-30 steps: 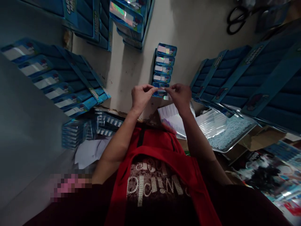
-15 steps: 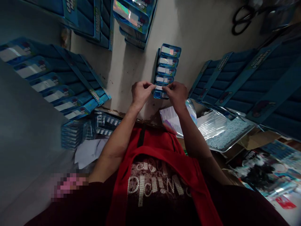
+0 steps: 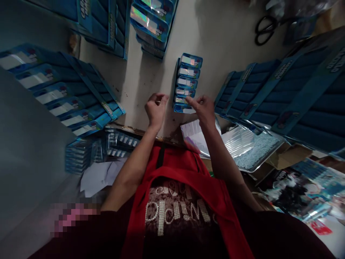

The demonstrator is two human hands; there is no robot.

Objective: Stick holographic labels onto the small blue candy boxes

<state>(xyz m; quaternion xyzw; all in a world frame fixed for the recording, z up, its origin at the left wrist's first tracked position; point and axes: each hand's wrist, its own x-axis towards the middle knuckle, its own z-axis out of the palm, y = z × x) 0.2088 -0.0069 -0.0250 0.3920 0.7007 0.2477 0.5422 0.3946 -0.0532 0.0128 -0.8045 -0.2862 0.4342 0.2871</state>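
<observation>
A short row of small blue packs point(image 3: 188, 82) with pale labels stands on the light table point(image 3: 215, 43), in front of my body. My right hand point(image 3: 201, 108) is at the near end of this row, its index finger touching the label of the second-nearest pack and its fingers otherwise loosely bent apart. Left of the row, my left hand point(image 3: 157, 108) hovers clear of the packs with thumb and fingers pinched together; whatever may be between the fingertips is too small to make out.
Stacked blue boxes stand at the left point(image 3: 78, 90), the top point(image 3: 152, 25) and the right point(image 3: 283, 93). Black scissors point(image 3: 265, 30) lie at the upper right. A tray of pale bits point(image 3: 250, 154) and a shiny sheet point(image 3: 194, 135) are near my right forearm.
My left hand has left the row and moved left. My right hand's index finger stays on the pack, its fingers spread more. The view has shifted slightly.
</observation>
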